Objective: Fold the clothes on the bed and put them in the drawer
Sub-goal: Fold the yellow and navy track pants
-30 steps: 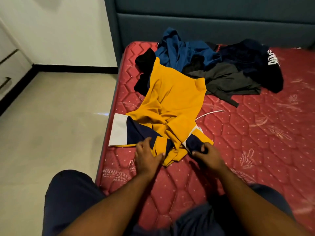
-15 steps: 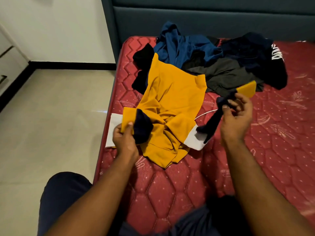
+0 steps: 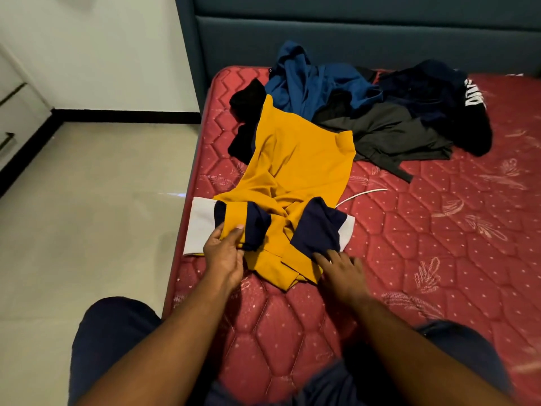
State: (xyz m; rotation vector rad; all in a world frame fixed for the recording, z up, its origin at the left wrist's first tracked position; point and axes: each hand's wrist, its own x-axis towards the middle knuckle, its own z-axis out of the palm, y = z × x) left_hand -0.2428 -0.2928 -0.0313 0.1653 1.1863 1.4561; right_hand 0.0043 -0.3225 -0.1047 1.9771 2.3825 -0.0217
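A yellow shirt [image 3: 295, 168] with navy and white sleeves lies crumpled on the red mattress [image 3: 439, 259], near its left edge. My left hand [image 3: 224, 256] pinches the left sleeve's yellow and navy cuff between thumb and fingers. My right hand [image 3: 341, 269] lies with straight fingers on the shirt's near edge, just below the navy right sleeve [image 3: 319, 230]. Behind the shirt lies a pile of a blue garment [image 3: 310, 83], a grey one [image 3: 389, 133], a black one [image 3: 243, 118] and a navy one with white lettering [image 3: 456, 104].
White drawers with dark handles [image 3: 11, 118] stand at the far left across the tiled floor [image 3: 87, 215]. A teal padded headboard [image 3: 351, 33] closes the far side of the bed. A thin white cord [image 3: 363, 193] lies on the mattress beside the shirt. My knees are at the bottom.
My right hand has let go of the raised right sleeve, which now lies flat, and come down to the shirt's near edge. My left hand moved slightly right, still holding the left sleeve.
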